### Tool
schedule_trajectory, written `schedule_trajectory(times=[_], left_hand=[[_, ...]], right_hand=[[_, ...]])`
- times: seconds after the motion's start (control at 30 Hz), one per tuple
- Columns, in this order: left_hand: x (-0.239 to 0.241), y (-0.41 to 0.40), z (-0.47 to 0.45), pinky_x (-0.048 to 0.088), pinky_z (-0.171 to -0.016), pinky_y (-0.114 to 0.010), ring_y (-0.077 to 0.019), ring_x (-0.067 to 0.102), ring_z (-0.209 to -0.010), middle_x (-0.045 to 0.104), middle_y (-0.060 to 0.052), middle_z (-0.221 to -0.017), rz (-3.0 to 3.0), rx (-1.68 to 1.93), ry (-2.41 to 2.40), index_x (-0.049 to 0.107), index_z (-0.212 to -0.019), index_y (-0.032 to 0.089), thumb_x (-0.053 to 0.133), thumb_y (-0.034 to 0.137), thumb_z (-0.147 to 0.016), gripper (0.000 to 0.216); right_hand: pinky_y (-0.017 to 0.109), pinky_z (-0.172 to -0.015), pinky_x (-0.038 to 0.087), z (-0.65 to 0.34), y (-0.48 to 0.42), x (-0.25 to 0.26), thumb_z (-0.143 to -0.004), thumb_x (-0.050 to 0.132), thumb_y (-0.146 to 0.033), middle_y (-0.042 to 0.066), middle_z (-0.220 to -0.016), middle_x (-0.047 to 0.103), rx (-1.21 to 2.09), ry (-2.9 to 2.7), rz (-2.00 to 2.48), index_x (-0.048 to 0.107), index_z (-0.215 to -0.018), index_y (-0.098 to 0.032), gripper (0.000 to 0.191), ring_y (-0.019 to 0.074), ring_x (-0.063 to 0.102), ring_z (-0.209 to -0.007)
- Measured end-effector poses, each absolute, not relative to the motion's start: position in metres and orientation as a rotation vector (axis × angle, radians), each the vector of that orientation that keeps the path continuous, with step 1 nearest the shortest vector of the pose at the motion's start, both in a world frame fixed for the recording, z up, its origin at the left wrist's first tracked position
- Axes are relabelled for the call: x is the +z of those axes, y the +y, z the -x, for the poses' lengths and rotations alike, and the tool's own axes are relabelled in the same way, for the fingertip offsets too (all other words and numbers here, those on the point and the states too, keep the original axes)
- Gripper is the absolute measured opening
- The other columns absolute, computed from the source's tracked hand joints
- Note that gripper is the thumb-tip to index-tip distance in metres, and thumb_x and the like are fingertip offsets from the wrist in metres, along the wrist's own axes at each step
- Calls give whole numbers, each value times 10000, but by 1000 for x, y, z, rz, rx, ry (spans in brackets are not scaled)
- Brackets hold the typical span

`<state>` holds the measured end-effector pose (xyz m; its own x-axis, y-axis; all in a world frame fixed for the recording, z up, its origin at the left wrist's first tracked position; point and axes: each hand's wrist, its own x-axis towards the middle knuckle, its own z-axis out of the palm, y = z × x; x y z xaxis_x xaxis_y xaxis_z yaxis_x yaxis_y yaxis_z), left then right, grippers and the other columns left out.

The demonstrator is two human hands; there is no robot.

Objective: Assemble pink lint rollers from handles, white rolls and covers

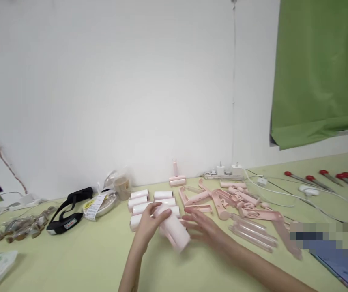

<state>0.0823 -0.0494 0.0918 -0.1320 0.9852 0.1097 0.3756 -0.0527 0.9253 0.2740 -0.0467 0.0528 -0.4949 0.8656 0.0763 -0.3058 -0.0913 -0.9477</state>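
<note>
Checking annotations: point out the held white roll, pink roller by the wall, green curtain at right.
Held white roll [175, 230], head view: side.
Pink roller [177, 178], head view: crossbar.
Green curtain [320, 77], head view: middle of cloth.

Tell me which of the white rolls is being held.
The white roll in the left hand; the other rolls lie grouped on the table.
</note>
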Motion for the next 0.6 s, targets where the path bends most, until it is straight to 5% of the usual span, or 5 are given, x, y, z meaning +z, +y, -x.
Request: schedule_trajectory(times=[0.13, 0.33, 0.6], left_hand=[[95, -20, -144, 415, -433, -226, -185, 572, -606, 600, -59, -703, -1747, 709, 1546, 551, -768, 122, 596, 545, -544, 480], [98, 4, -182, 367, -379, -237, -211, 558, -543, 591, -50, -596, -1863, 593, 1616, 559, -630, 143, 668, 517, -429, 439], [124, -11, -163, 442, -561, -257, -214, 588, -727, 630, -72, -820, -1847, 951, 1570, 577, -889, 153, 548, 554, -597, 497]], right_hand=[[413, -761, 404, -287, -59, 34, -720, 394, -621, 71, -966, 582, 2217, -796, 559, 450, -1094, -239, 536, 205, 555, -836], [326, -757, 430, -304, -52, 16, -669, 470, -617, 109, -848, 599, 2341, -433, 421, 504, -997, -125, 591, 195, 549, -833], [262, -664, 476, -304, -45, 5, -689, 570, -461, 44, -734, 584, 2330, -126, 323, 508, -943, -154, 404, 140, 565, -734]])
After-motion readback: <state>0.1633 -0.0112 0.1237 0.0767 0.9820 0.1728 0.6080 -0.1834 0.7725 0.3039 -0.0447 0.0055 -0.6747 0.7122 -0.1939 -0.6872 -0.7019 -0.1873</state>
